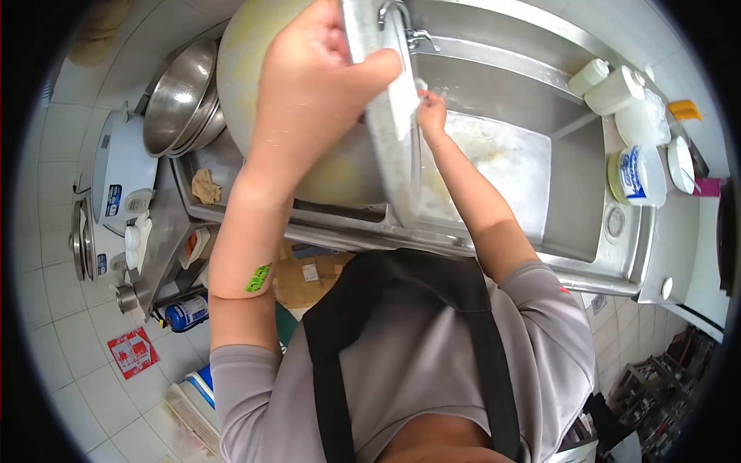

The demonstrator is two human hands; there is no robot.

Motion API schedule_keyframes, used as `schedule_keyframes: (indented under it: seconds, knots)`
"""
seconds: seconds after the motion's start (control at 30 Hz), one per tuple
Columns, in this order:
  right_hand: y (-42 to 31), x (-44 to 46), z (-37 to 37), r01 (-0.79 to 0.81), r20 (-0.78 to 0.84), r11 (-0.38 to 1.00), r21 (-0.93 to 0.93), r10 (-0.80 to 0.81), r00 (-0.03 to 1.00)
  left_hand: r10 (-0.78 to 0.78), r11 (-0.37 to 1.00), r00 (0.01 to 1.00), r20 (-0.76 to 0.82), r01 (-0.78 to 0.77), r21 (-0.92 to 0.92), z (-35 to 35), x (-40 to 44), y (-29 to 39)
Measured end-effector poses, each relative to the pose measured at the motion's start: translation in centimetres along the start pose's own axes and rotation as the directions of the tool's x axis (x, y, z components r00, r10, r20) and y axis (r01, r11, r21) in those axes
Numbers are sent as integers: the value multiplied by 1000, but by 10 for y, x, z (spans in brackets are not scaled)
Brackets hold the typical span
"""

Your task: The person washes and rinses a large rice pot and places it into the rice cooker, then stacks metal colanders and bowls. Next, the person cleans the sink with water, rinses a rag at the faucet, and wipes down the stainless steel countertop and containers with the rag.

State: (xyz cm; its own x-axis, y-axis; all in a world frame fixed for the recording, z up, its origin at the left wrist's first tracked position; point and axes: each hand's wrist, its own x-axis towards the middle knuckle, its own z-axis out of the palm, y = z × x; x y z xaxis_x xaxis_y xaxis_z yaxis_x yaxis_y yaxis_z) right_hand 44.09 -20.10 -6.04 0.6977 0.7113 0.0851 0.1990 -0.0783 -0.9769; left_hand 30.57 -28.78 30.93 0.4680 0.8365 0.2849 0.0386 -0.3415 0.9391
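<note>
My left hand [312,92] is closed round the thick rim of a large round metal bowl [340,181], with the thumb over the edge. The bowl stands tilted up on its side at the sink, its rim toward the right and yellowish patches on its wall. On the rim's far side, my right hand [432,116] has its fingers bent together near the tap [417,37]. Something small and pale shows at these fingertips, too unclear to name. Below the right hand, the sink basin [575,162] holds cloudy, foamy water [494,154].
Stacked steel bowls [181,96] and a beige cloth [206,187] sit on the left. White bottles [615,91] and a labelled tub [637,176] line the right ledge. A cardboard box [309,282] lies under the counter, near a blue cylinder [187,312].
</note>
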Motion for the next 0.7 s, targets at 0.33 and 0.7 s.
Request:
schedule_keyframes:
  seconds: [0.33,0.7]
  knots:
    - [94,21,-90,-521,330,588,619,408,851,-75,939,950,303,-35,341,110,26,44]
    - [6,28,-203,-130,38,774,619,136,990,-63,913,973,223,-34,407,206,62,1]
